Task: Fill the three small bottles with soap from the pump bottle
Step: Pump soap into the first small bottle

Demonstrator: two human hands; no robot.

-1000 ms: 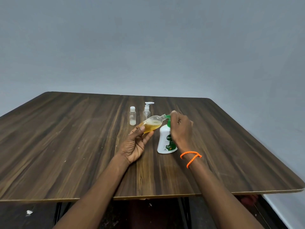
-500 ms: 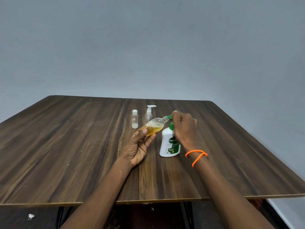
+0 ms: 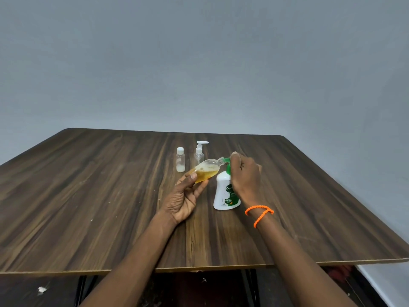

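Since the earlier frames little has moved: both hands and the bottles keep their places relative to one another, and the tilted bottle still meets the green spout.

The pump bottle [image 3: 225, 193], white with a green label, stands upright on the wooden surface [image 3: 88, 196]. The right hand [image 3: 244, 176] sits on top of it, fingers curled over the green pump head [image 3: 226, 161], its wrist wearing an orange bracelet [image 3: 260, 212]. Just left of the pump bottle, the left hand [image 3: 184, 197] holds a small clear bottle [image 3: 205, 170] by its base, thumb and fingers pinching it. This bottle lies tilted, base low toward the palm and open neck raised to the right, touching the tip of the green spout. Amber soap fills its lower part, with some foam on top.

Behind and left of the pump bottle, apart from both hands, two more small bottles stand upright near each other: a clear one with a white screw cap [image 3: 180, 159], a pale layer at its bottom, and a clear one with a white pump top [image 3: 199, 151], partly hidden behind the tilted bottle.
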